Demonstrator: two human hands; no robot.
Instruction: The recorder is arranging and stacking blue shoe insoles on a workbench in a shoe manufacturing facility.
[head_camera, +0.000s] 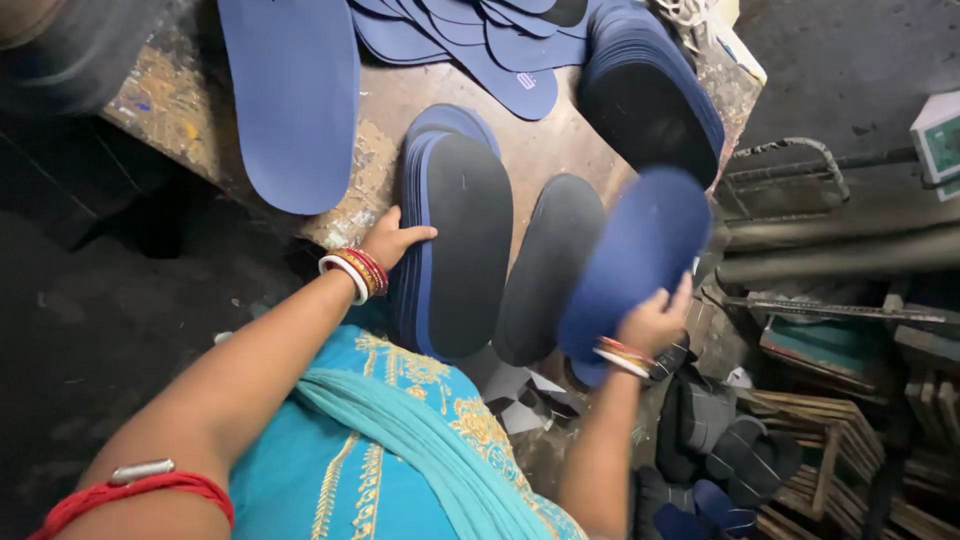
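Sole (640, 255), blue, flat, elongated oval

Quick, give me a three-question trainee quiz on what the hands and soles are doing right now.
1. True or false: the right hand holds a blue sole.
2. What does the left hand rest against? A) stack of soles B) metal rack C) teal cloth
3. What colour is the single sole lying between the two hands?

Key: 1 true; 2 A; 3 black.
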